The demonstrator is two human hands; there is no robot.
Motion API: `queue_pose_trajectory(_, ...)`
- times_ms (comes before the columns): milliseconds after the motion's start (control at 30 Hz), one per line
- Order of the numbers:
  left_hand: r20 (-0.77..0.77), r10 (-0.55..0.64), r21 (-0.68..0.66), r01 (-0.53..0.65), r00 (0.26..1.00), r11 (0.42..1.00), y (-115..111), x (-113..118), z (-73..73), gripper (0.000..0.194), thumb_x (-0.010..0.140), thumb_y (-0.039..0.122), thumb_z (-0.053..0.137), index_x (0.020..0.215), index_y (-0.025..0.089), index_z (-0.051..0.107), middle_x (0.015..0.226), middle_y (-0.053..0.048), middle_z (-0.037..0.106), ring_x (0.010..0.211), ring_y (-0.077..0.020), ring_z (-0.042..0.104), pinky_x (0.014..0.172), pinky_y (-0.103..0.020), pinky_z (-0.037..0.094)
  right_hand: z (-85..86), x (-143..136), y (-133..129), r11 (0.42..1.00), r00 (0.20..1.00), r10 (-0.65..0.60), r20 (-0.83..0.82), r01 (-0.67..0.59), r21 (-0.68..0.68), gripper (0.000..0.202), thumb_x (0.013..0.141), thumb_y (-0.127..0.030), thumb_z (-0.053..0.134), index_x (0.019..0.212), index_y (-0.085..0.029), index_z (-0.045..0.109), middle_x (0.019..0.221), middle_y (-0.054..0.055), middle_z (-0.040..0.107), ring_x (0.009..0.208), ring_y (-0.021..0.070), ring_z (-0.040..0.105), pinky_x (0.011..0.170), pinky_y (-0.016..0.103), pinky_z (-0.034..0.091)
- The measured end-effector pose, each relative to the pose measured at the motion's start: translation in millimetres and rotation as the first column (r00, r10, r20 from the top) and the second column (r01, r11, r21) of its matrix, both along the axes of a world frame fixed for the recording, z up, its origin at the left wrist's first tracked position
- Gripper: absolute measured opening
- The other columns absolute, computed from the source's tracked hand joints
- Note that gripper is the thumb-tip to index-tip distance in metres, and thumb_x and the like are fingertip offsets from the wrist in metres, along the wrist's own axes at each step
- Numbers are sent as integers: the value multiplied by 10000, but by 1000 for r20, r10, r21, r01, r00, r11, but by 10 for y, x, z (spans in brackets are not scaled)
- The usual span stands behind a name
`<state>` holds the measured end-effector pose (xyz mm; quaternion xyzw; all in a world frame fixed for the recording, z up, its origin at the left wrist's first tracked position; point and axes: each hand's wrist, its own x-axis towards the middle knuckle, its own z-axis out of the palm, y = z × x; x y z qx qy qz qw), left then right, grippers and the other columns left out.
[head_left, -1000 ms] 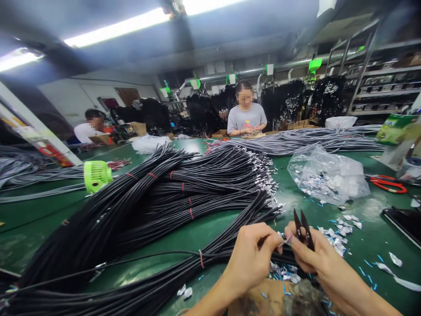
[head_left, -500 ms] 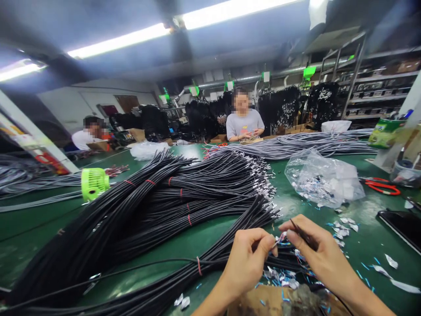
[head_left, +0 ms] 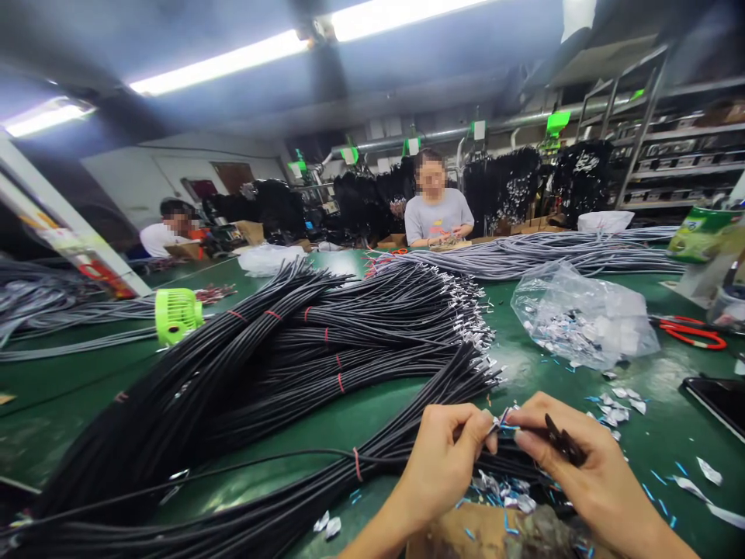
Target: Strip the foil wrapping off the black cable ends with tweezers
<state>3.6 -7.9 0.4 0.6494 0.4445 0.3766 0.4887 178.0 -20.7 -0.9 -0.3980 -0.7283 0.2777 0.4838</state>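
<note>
My left hand (head_left: 443, 460) pinches the end of a black cable (head_left: 355, 458) near its small silver and blue tip (head_left: 501, 421). My right hand (head_left: 573, 458) grips small black snips (head_left: 562, 442), with its fingertips touching the same cable tip. Both hands meet just above a scatter of foil and blue scraps (head_left: 500, 491). A large pile of black cables (head_left: 291, 357) with red ties spreads across the green table (head_left: 361, 404) to the left of my hands.
A clear plastic bag of small parts (head_left: 582, 318) lies at the right, with red scissors (head_left: 692, 332) and a dark phone (head_left: 719, 396) beyond. A green fan (head_left: 176, 314) sits at left. Grey cables (head_left: 552, 252) lie at the back, where two people sit.
The snips stood upright and open a second ago; now they lie low and flat in my right hand. Both hands have drawn closer at the cable tip.
</note>
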Motion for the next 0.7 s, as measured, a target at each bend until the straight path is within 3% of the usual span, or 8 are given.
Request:
queue_pose_trajectory(233, 19, -11, -19, 11, 1000, 1000, -1, 5, -7, 513, 868, 523, 437, 593, 111, 569, 462, 48, 329, 445, -54, 267, 449, -214, 197, -53, -22, -12, 995, 999, -44, 26, 42, 88, 125, 859, -178, 551, 890, -221, 664, 759, 21, 632, 672, 134, 611, 589, 207, 487)
queue_pose_trajectory(400, 41, -9, -41, 11, 999, 999, 3, 4, -13, 515, 863, 538, 434, 595, 115, 555, 457, 55, 313, 437, -52, 252, 440, -216, 182, -114, -12, -17, 987, 998, -22, 54, 14, 160, 228, 856, -113, 526, 1020, -237, 623, 816, 24, 625, 710, 125, 613, 614, 192, 491)
queue_pose_trajectory(700, 25, -16, -41, 17, 1000, 999, 2, 9, 19, 523, 853, 552, 437, 595, 115, 564, 456, 54, 314, 435, -53, 252, 439, -216, 181, -121, -17, -11, 982, 996, -59, 72, 45, 181, 197, 873, -151, 517, 1006, -234, 637, 783, 31, 621, 677, 132, 604, 585, 208, 483)
